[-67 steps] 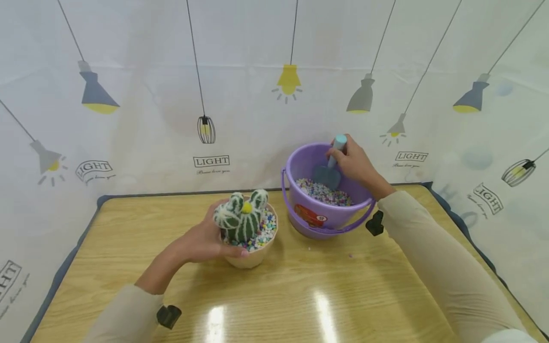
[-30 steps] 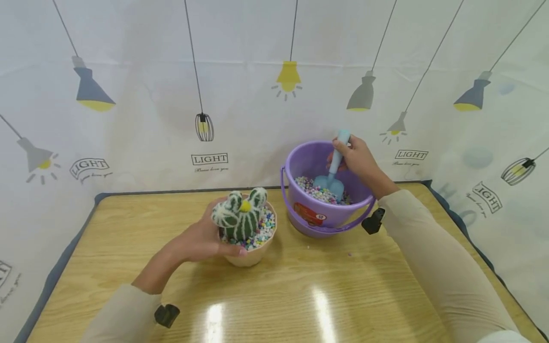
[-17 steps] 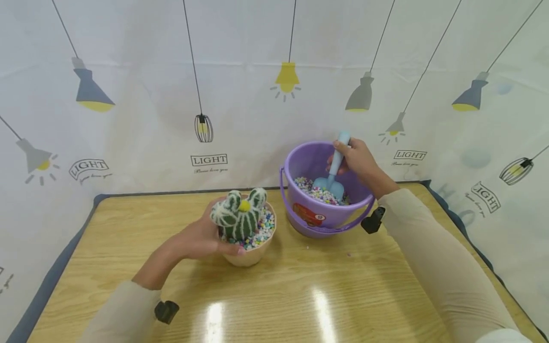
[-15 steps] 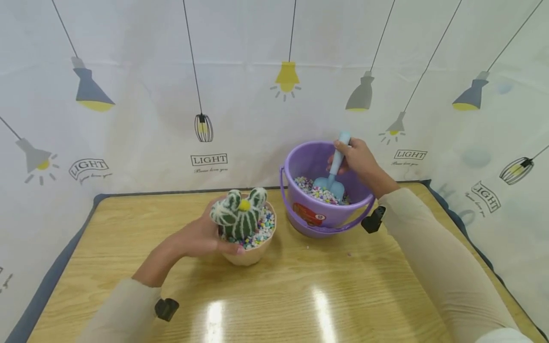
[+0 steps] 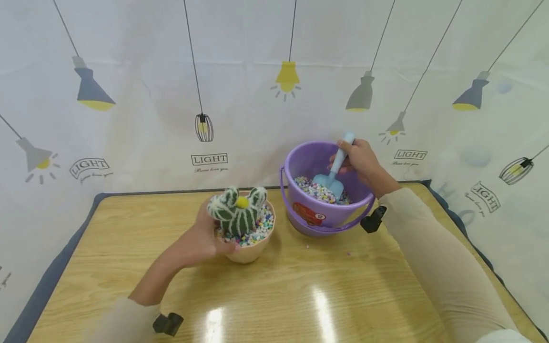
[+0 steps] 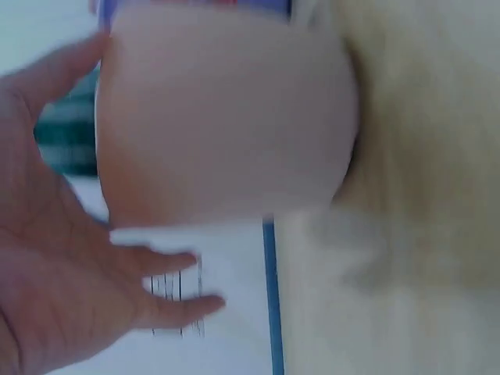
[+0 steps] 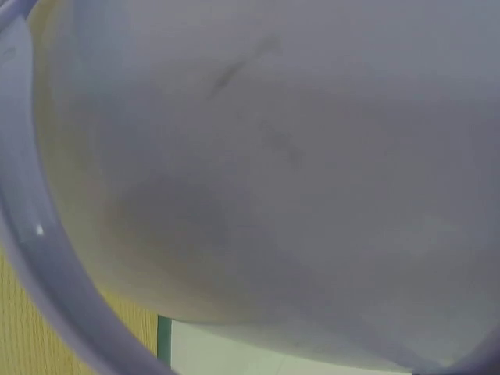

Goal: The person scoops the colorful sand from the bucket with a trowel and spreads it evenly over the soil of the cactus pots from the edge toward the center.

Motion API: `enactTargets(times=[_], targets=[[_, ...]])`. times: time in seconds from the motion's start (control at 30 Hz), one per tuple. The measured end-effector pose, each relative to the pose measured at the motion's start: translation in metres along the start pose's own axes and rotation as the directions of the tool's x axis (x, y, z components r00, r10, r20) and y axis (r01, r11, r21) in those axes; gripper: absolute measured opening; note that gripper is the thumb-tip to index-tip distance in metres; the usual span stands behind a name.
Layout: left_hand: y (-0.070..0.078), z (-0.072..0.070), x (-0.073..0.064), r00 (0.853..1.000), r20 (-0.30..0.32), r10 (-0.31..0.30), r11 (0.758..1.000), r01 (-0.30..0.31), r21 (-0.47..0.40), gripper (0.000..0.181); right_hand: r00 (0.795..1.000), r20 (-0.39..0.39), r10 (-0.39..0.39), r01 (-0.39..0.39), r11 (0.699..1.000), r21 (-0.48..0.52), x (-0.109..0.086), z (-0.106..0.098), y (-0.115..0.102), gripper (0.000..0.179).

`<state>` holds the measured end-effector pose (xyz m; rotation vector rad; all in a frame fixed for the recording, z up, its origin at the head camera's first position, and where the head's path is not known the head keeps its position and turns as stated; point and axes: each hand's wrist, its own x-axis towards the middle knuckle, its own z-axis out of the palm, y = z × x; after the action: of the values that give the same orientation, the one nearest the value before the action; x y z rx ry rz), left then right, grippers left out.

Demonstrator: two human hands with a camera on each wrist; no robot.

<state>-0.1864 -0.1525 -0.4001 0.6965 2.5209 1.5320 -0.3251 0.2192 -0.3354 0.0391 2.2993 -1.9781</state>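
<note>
My left hand [image 5: 203, 238] grips a pale peach flowerpot [image 5: 246, 252] from its left side, thumb along the front rim. In the left wrist view, two straight fingers [image 6: 172, 308] stretch past the blurred pot [image 6: 226, 117]. A fuzzy green-and-white cactus [image 5: 238, 219] with a yellow tuft stands in the pot among multicoloured pebbles [image 5: 265, 224]. My right hand [image 5: 360, 159] holds the handle of a light-blue toy shovel [image 5: 340, 159] inside a purple bucket [image 5: 296, 200]. The shovel's blade [image 5: 329, 183] is in the bucket's coloured pebbles [image 5: 315, 190]. The right wrist view shows only the bucket's outer wall [image 7: 273, 195] and its handle [image 7: 43, 226].
Both containers are near the back edge of a wooden table [image 5: 274, 300], the bucket to the right of the pot. A few loose pebbles [image 5: 348, 254] lie in front of the bucket. A white curtain [image 5: 244, 119] printed with lamps rises behind the table.
My right hand has tilted the shovel handle to the right; its blade has sunk into the bucket's pebbles. My left hand has shifted slightly, and the cactus and pot have turned a little to the left.
</note>
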Motion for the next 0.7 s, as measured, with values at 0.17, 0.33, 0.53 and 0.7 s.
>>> enactTargets(times=[0.17, 0.33, 0.53, 0.7], targets=[[0.01, 0.03, -0.008, 0.954, -0.238, -0.181, 0.964, 0.221, 0.15, 0.114, 1.0, 0.006, 0.006, -0.006, 0.999, 0.049, -0.002, -0.003, -0.002, 0.031], [0.007, 0.032, -0.005, 0.943, -0.301, -0.139, 0.982, 0.17, 0.08, 0.11, 0.999, 0.017, 0.03, -0.031, 0.998, 0.062, -0.002, -0.004, -0.003, 0.03], [-0.001, 0.02, 0.0, 0.974, -0.223, -0.033, 0.999, 0.027, -0.03, 0.099, 0.999, -0.007, 0.049, -0.048, 0.993, 0.106, -0.002, -0.002, -0.002, 0.03], [-0.005, 0.012, 0.006, 0.988, -0.153, -0.034, 0.998, 0.025, -0.063, 0.103, 0.998, -0.014, 0.067, -0.064, 0.986, 0.152, -0.001, -0.005, -0.003, 0.029]])
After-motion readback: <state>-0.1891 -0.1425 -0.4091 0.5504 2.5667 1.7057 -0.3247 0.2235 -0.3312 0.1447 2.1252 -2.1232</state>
